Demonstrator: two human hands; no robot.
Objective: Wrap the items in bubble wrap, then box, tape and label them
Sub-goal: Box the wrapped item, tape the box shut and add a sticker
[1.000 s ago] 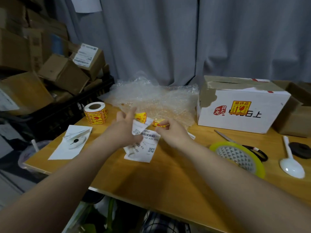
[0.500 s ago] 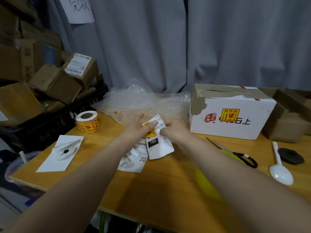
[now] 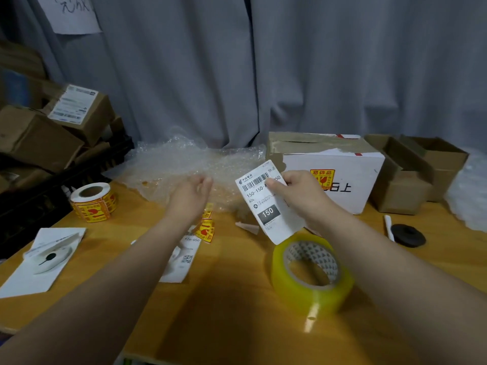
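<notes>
Aloft, right hand (image 3: 300,197) pinching label (image 3: 264,204) by one edge, left hand (image 3: 191,196) apart

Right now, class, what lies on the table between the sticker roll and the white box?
Crumpled bubble wrap lies between the sticker roll and the white box, in the head view.

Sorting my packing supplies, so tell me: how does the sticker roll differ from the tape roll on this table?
The sticker roll is opaque, printed yellow and red; the tape roll is plain translucent yellow. The sticker roll sits far left; the tape roll sits nearer, right of centre. Both lie flat, hole up.
</notes>
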